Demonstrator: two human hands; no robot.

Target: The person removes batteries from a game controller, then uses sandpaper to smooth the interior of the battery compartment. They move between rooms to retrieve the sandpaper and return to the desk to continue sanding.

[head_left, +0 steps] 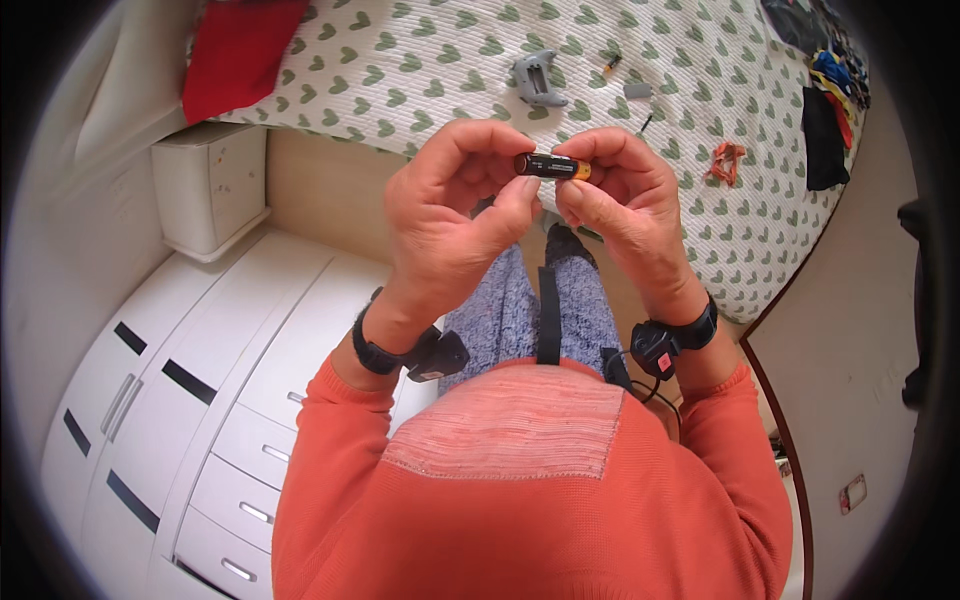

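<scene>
A black battery with a copper-coloured end (550, 166) is held level in front of me, above the near edge of the bed. My left hand (455, 205) pinches its black end between thumb and fingers. At the copper end, my right hand (630, 205) grips it the same way. Beyond my hands, a grey game controller (539, 79) lies on the bedspread, a hollow in its body showing. To its right are another battery (612, 64) and a small grey rectangular cover (637, 91). A thin dark stick-like item (646, 124) lies nearer my right hand.
The bedspread (450, 50) is white with green hearts. Crumpled orange strips (724, 163) and dark clothes (824, 140) lie on its right side, a red cloth (240, 55) at its far left. A white nightstand (212, 190) and white wardrobe (250, 370) stand left; a door (850, 400) is right.
</scene>
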